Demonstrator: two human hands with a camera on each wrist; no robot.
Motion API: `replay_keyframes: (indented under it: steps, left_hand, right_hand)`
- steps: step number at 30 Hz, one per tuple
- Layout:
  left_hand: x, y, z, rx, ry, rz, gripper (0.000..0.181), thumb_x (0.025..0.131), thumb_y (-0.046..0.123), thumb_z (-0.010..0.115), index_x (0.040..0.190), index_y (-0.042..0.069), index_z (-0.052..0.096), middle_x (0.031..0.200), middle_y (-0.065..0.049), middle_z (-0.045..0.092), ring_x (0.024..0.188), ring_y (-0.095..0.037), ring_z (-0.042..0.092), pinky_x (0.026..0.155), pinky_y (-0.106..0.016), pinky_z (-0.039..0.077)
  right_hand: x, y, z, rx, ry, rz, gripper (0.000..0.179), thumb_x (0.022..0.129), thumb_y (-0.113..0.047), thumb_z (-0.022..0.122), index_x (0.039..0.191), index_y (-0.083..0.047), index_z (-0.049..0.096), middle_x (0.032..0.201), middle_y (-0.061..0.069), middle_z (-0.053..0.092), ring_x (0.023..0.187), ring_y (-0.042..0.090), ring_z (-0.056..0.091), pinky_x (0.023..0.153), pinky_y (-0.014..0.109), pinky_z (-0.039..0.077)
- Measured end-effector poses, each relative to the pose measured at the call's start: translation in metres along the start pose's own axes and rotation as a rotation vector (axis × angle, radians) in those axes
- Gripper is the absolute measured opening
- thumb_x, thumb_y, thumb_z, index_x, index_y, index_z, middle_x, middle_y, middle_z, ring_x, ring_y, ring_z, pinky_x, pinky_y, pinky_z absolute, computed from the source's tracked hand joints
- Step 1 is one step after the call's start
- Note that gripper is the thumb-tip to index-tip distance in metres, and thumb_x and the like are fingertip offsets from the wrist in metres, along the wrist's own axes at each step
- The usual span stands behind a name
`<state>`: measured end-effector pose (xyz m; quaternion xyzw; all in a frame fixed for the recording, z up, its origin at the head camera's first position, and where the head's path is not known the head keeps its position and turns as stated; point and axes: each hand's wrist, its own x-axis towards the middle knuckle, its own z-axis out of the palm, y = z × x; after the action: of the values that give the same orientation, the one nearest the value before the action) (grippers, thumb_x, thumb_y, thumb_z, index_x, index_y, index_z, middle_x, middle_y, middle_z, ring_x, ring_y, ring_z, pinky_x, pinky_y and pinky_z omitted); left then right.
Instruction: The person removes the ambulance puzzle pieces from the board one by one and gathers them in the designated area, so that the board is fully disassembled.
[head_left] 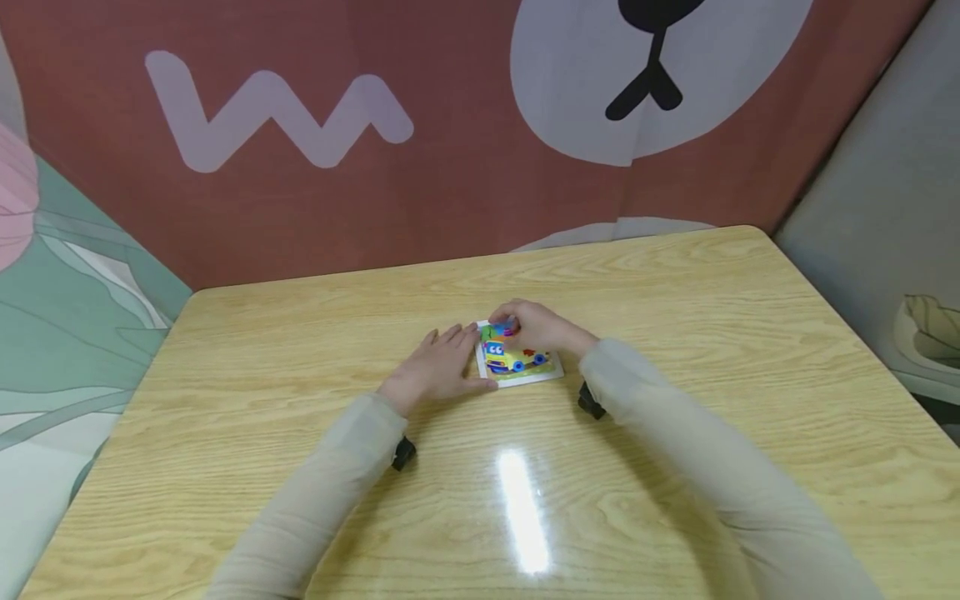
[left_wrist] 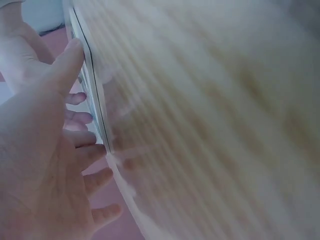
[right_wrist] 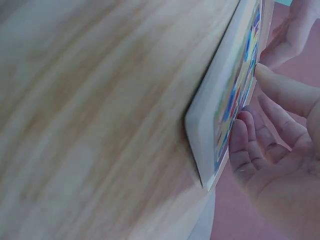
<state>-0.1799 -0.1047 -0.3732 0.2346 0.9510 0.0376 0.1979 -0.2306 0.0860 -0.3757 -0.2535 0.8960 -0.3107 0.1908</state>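
Observation:
A small rectangular picture board (head_left: 529,372) with a white border lies flat on the table. Its picture is a yellow cartoon truck (head_left: 498,350) with eyes and blue wheels. My left hand (head_left: 441,367) lies along the board's left side, fingers spread, with the thumb at the near edge. From the right, my right hand (head_left: 542,327) reaches over the upper part of the picture, its thumb and bent fingers apart. The right wrist view has its thumb (right_wrist: 285,92) and fingertips right at the board's printed face; the palm is turned toward that camera.
The light wood-grain table (head_left: 300,350) extends all around the board. A reddish-brown wall covering (head_left: 450,192) with pale shapes stands along its far edge. At the right, a pale object (head_left: 930,333) sits beyond the table. A bright reflection falls on the near tabletop.

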Motion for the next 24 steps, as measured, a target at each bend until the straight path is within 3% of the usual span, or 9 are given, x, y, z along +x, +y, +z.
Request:
replay_keyframes:
  steps: [12,24]
  left_hand:
    - [0.002,-0.012,0.000,-0.104,-0.056,0.010,0.097,0.087,0.067,0.050,0.155,0.014,0.005,0.163,-0.003,0.001,0.151,-0.023,0.006,0.120,-0.056,0.009]
    - [0.000,-0.010,0.000,-0.107,-0.051,0.022,0.097,0.088,0.065,0.050,0.155,0.011,0.005,0.163,-0.007,0.001,0.151,-0.026,0.006,0.119,-0.058,0.013]
  right_hand:
    - [0.006,-0.010,0.001,-0.029,-0.029,0.041,0.041,0.087,-0.002,0.067,0.127,0.001,0.058,0.124,0.017,0.055,0.105,0.027,0.056,0.096,0.036,0.049]
    - [0.007,-0.013,0.000,-0.047,-0.070,0.068,0.038,0.088,-0.001,0.064,0.126,0.000,0.058,0.125,0.016,0.051,0.107,0.026,0.053,0.100,0.038,0.046]
